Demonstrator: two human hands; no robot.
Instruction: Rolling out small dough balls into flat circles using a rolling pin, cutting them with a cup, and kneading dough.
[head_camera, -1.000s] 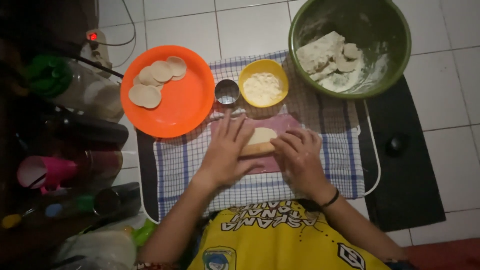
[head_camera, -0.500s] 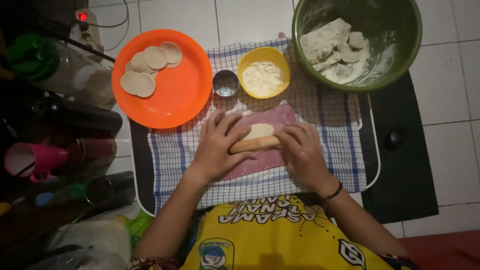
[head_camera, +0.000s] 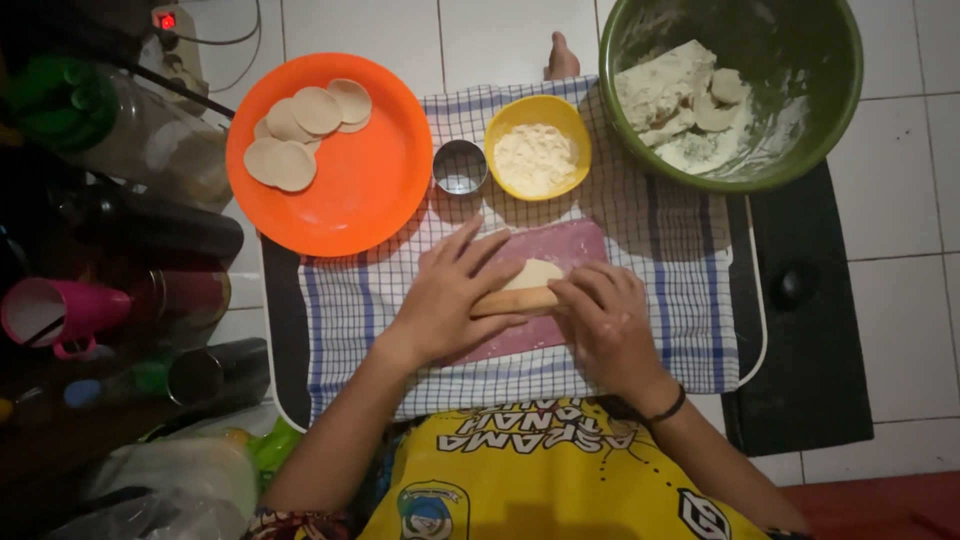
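Both hands press flat on a wooden rolling pin (head_camera: 515, 299) that lies across a pale piece of dough (head_camera: 533, 273) on a pink mat (head_camera: 570, 245). The left hand (head_camera: 450, 300) covers the pin's left end with fingers spread; the right hand (head_camera: 600, 315) covers its right end, so neither grip closes around it. The mat lies on a checked cloth (head_camera: 680, 260) on the tiled floor. Beyond it stand a round metal cutter (head_camera: 460, 166), a yellow bowl of flour (head_camera: 537, 147), an orange plate (head_camera: 370, 190) with cut dough rounds (head_camera: 300, 135), and a green bowl (head_camera: 820, 120) of dough.
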